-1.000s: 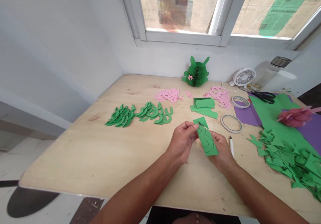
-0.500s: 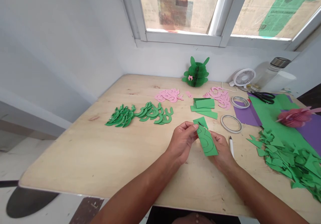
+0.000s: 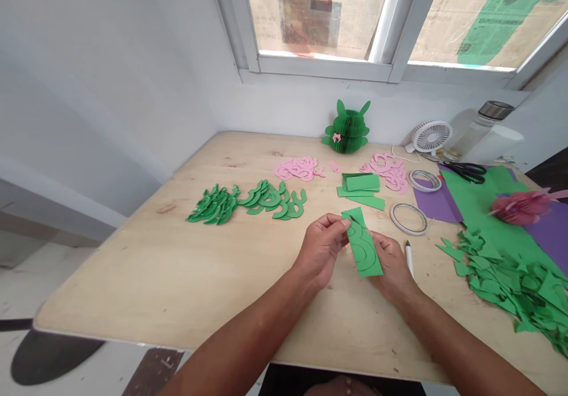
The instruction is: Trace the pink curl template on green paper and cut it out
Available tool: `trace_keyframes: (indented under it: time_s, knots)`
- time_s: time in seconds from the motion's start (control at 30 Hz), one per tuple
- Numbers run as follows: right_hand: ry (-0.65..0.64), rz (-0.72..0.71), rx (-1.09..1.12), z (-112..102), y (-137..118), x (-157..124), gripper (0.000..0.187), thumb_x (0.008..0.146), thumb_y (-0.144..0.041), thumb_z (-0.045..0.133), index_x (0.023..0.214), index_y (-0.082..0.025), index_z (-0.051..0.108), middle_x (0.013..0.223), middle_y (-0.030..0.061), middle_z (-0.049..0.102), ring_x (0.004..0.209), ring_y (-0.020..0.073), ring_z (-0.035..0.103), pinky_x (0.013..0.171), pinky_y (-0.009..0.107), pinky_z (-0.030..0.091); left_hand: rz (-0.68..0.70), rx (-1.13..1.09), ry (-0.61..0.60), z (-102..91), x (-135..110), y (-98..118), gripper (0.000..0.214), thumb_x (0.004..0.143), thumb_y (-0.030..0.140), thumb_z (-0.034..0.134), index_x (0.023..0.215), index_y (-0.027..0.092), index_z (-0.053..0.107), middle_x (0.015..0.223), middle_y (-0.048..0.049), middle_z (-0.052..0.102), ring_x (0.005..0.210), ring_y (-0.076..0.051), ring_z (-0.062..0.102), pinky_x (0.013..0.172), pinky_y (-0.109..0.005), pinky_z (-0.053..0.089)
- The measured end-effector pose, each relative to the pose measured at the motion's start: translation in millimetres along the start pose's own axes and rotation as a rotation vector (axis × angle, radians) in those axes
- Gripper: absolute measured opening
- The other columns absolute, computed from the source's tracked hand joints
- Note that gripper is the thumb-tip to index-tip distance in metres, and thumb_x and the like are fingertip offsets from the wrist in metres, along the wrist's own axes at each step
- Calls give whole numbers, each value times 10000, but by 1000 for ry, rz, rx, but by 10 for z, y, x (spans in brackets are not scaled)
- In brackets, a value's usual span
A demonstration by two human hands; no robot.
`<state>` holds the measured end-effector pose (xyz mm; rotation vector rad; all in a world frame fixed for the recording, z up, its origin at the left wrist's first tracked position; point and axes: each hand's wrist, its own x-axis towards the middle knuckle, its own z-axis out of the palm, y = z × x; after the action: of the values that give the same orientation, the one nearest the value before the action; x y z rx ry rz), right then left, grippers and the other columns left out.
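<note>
A green paper strip (image 3: 365, 251) with curved lines drawn on it is held tilted above the table. My left hand (image 3: 323, 245) pinches its upper left edge between thumb and fingers. My right hand (image 3: 393, 263) is closed at the strip's right side, its fingers partly behind the paper. A thin dark blade of scissors (image 3: 356, 221) shows at a slit near the strip's top; the handles are hidden behind the paper and my right hand. Beyond my hands lies a stack of green strips (image 3: 362, 183).
Left lie green curved cutouts (image 3: 266, 198); pink cutouts (image 3: 298, 168) lie behind. A green paper figure (image 3: 348, 131) stands by the wall. On the right are tape rolls (image 3: 409, 231), a pen (image 3: 409, 257), green scraps (image 3: 510, 277), black-handled scissors (image 3: 470, 172), a fan (image 3: 432, 137) and a bottle (image 3: 479, 126).
The green strip has turned slightly, its lower end shifting a little to the left. Both hands have barely moved, and the things on the table are where they were.
</note>
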<state>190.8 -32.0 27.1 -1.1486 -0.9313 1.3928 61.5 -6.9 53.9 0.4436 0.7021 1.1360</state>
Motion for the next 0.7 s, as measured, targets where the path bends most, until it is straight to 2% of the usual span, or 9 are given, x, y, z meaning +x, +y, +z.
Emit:
trace_keyframes:
  time_s: [0.33, 0.47, 0.7]
  knots:
    - [-3, 28, -40, 11, -7, -5, 372, 748, -516, 640, 675, -156, 695, 536, -15, 494, 509, 113, 364, 476, 235, 314, 32, 60, 9, -11, 0, 15, 241, 584, 236, 753, 614, 160, 526, 617, 15, 563, 588, -99, 517, 643, -258, 413]
    - [-1, 26, -77, 23, -20, -11, 402, 747, -538, 624, 613, -160, 655, 533, -11, 480, 514, 117, 360, 479, 241, 316, 39, 73, 13, -19, 8, 17, 228, 587, 226, 744, 610, 159, 528, 614, 13, 563, 582, -99, 517, 639, -257, 414]
    - [-5, 49, -106, 9, -1, -5, 448, 746, -564, 609, 528, -181, 525, 467, -43, 341, 470, 98, 259, 432, 239, 229, 44, 91, 24, -13, 7, 33, 228, 572, 214, 741, 600, 161, 521, 606, 15, 562, 570, -100, 518, 629, -259, 417]
